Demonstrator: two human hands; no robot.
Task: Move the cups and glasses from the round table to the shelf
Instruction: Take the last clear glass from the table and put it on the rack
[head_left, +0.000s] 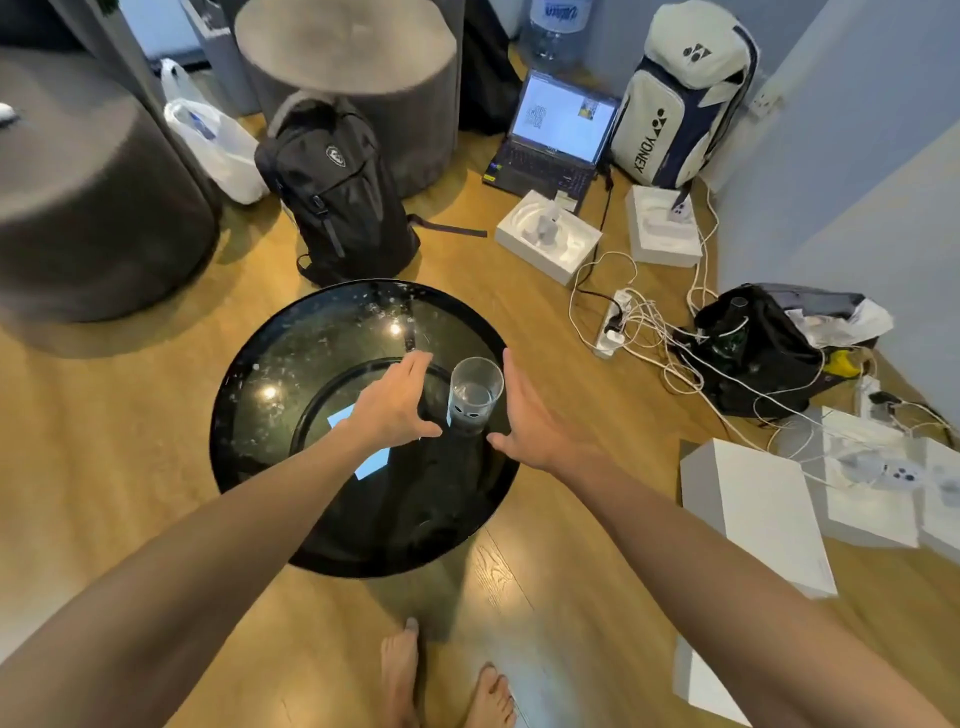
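One clear drinking glass (474, 391) stands upright on the right half of the round black glass table (249, 395). My left hand (397, 402) hovers just left of the glass with fingers spread, not touching it. On the glass's other side, my right hand (530, 415) is open with the palm facing the glass and a narrow gap between them. Neither hand holds anything. No shelf is in view.
A black backpack (337, 197) leans behind the table. Grey round poufs (88, 208) sit at the left and back. An open laptop (556, 135), white boxes (748, 509), a power strip with tangled cables (618, 322) and a black bag (758, 348) crowd the floor to the right.
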